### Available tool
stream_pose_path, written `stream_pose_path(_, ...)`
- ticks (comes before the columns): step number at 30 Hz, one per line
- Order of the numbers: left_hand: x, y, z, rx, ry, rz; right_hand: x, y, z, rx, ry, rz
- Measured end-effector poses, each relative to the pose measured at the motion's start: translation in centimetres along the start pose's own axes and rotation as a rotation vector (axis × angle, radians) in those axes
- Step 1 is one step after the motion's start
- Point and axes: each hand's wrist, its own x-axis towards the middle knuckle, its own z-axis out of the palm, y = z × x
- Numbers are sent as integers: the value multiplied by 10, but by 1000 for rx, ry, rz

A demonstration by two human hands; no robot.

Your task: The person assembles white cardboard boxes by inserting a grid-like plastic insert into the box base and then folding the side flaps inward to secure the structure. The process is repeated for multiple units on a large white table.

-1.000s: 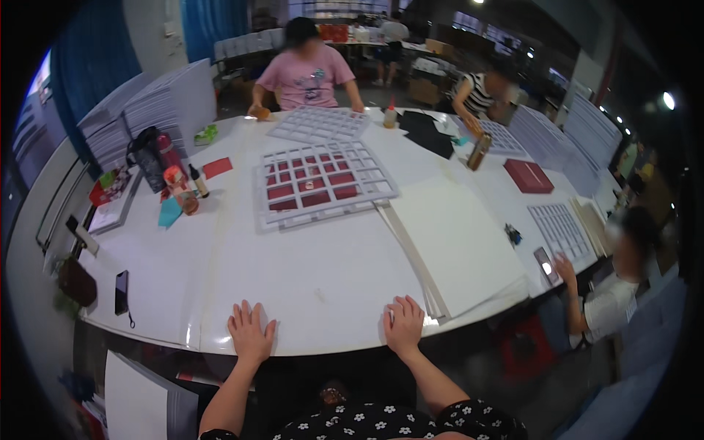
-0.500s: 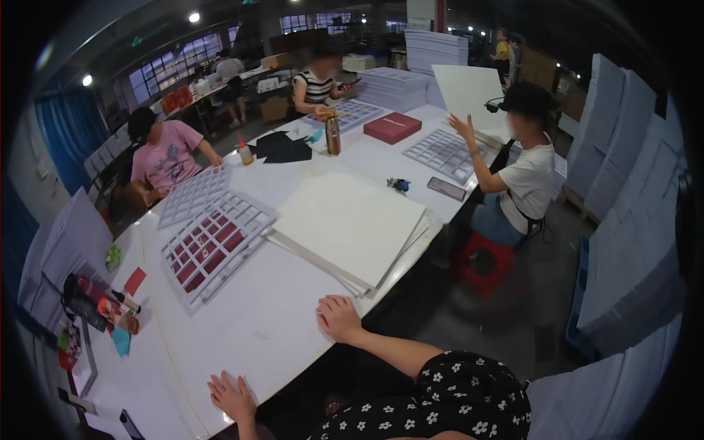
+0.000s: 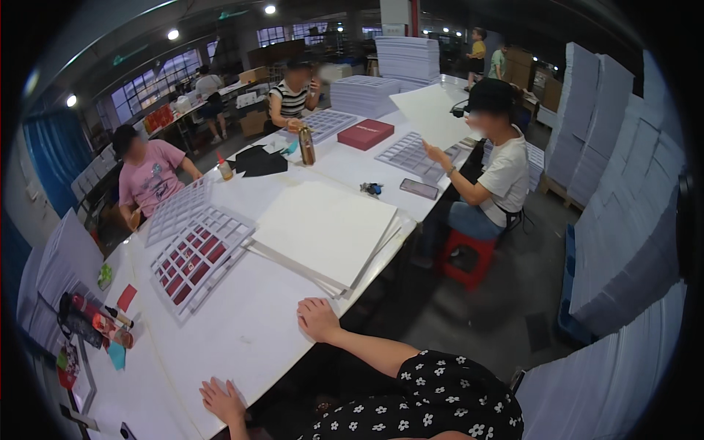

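Note:
My left hand (image 3: pixel 222 402) rests on the white table (image 3: pixel 242 341) near its front edge, fingers spread and holding nothing. Farther right, my right hand (image 3: pixel 317 320) lies at the same edge, palm down with its fingers stretched out. Just beyond it is a stack of large white boards (image 3: pixel 323 231), the nearest things to that hand. To the left of the boards lie white grid trays (image 3: pixel 199 257), with dark red pieces showing through the openings of the front one.
A person in white (image 3: pixel 499 172) sits at the right side with a white sheet (image 3: pixel 433 114); others sit across the table. Bottles (image 3: pixel 95 319) crowd the left end. A red box (image 3: pixel 365 135), a phone (image 3: pixel 419 188) and keys (image 3: pixel 372 189) lie farther back. Tall board stacks (image 3: pixel 631 227) stand right.
The whole view has shifted slightly, while my hands stay on the table edge. The person at the right has lowered the white sheet and a hand. The striped-shirt person has raised a hand.

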Motion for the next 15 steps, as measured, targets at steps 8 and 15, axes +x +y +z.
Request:
stream_pose_path(8, 0, -4, 2, -26, 10, 9, 1, -4, 2, -73, 26, 102)
stream_pose_path(15, -2, -3, 6, -60, 23, 37, 2, -1, 3, -103, -84, 165)
